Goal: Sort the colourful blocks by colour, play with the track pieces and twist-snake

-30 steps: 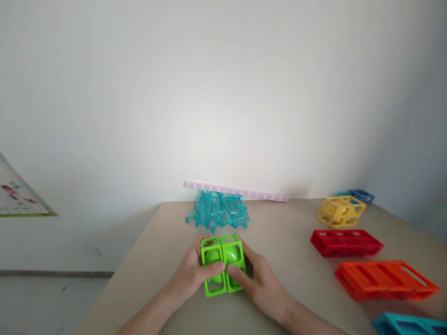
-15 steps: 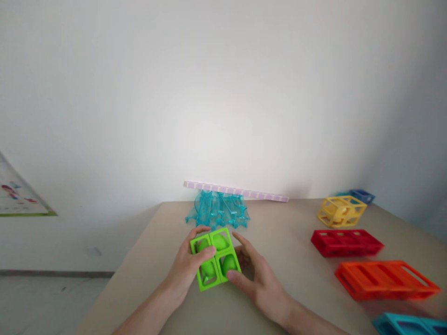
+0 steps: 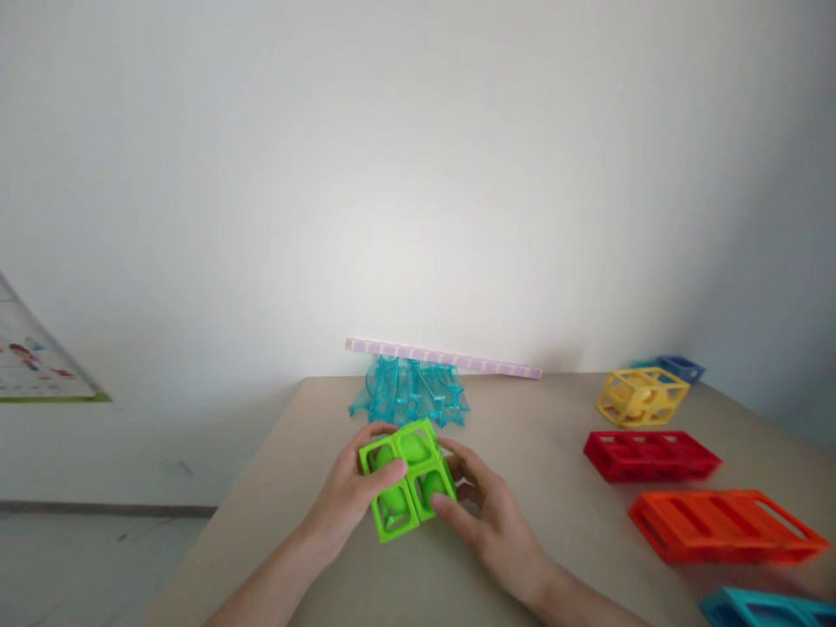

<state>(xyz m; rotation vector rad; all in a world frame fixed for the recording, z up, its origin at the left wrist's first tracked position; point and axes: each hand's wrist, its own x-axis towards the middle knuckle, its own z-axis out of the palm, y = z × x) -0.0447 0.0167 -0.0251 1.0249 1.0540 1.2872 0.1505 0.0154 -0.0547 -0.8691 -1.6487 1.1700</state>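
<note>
Beige table (image 3: pixel 287 557), near-middle: L hand (image 3: pixel 346 509) & R hand (image 3: pixel 493 522), fingers clamped round tilted green 4-cell cube block (image 3: pixel 406 479). Risk, imo: uneven squeeze could split the cells or let it slip.

Since a second ago the green block (image 3: pixel 406 477) has tipped from upright to tilted back, showing four cells, and sits slightly farther up the counter; the right hand (image 3: pixel 487 514) has closed against it again
</note>
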